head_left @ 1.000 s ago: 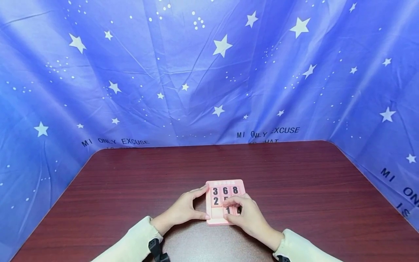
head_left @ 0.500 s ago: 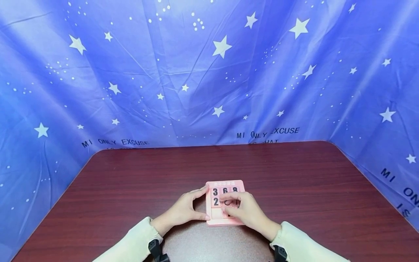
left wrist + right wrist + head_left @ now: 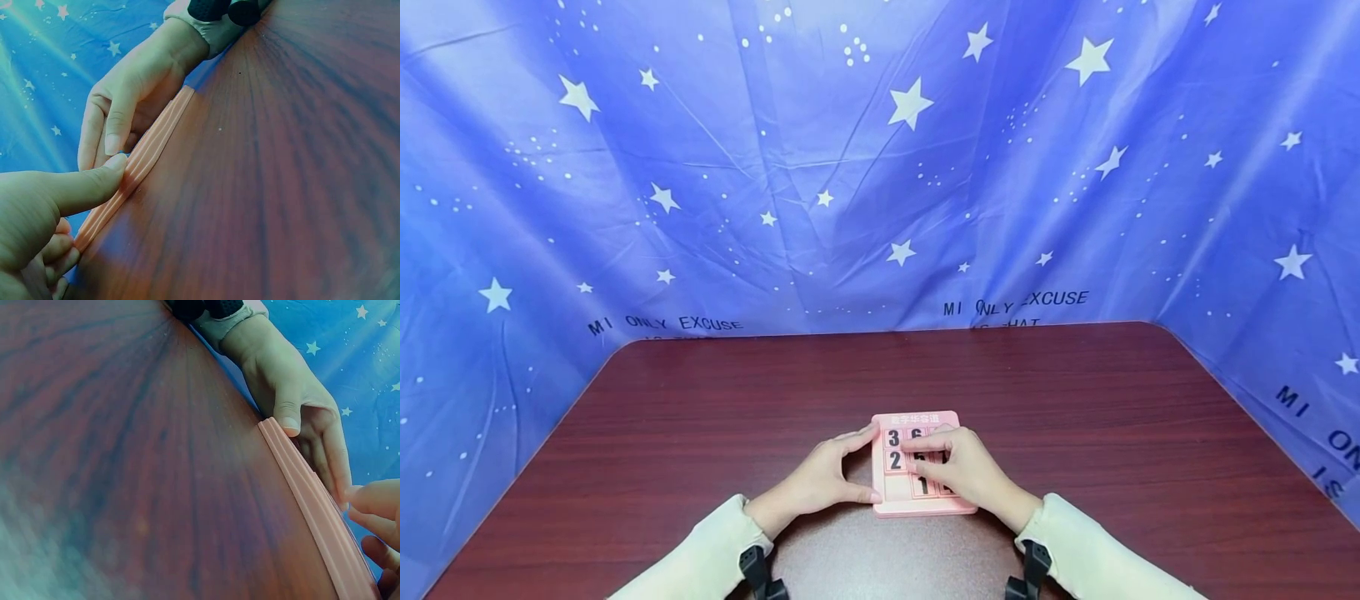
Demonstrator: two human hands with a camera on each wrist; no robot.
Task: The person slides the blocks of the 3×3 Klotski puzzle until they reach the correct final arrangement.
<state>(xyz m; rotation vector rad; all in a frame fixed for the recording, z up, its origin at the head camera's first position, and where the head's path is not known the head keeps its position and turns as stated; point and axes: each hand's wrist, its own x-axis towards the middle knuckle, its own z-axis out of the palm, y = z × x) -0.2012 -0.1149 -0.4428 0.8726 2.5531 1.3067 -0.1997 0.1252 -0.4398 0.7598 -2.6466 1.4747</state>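
Observation:
A pink number slide puzzle (image 3: 917,507) lies flat on the table, its tiles showing black digits. Top left is the 3 tile (image 3: 893,438), above the 2 tile (image 3: 895,460); the bottom left slot (image 3: 896,487) holds no tile. My left hand (image 3: 820,477) grips the puzzle's left side, thumb at the near corner and fingers at the far one. Over the right columns is my right hand (image 3: 970,468), thumb and forefinger extended and apart on the tiles, covering some digits. In the left wrist view, the left thumb (image 3: 94,187) presses against the puzzle's edge (image 3: 153,144).
The dark red wooden table (image 3: 737,383) extends around the puzzle. A blue curtain (image 3: 820,167) with white stars hangs behind it and at both sides. A black wrist camera (image 3: 760,571) sits at the left cuff, another (image 3: 1030,571) at the right.
My right hand has shifted up the board, away from me; the 1 tile is visible again and the 8 tile is now mostly covered. The left hand and puzzle have stayed put.

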